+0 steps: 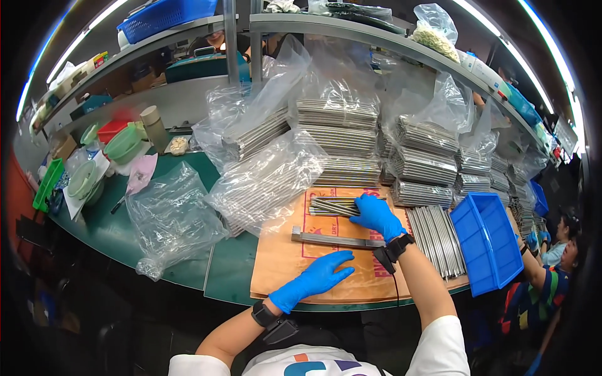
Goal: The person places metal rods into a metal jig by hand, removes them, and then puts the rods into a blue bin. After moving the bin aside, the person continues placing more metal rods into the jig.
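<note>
My right hand (pixel 378 217), in a blue glove, is closed over the right end of a small group of metal rods (pixel 332 207). Its fingers partly hide that end. The rods lie on an orange-brown printed paper sheet (pixel 276 276), a few of them slightly askew. In front of them rests a long metal bar (pixel 335 240) with a raised stop at its left end. My left hand (pixel 316 279), gloved in blue too, hovers near the bar with fingers stretched and holds nothing. Right of my right wrist lies a row of loose metal rods (pixel 434 241).
Bagged rod bundles (pixel 338 141) are stacked behind the paper. A filled plastic bag (pixel 269 182) and a crumpled clear bag (pixel 172 216) lie to the left. A blue bin (pixel 486 244) stands at the right, near co-workers. Green bowls (pixel 123 144) and a thermos (pixel 153 128) sit far left.
</note>
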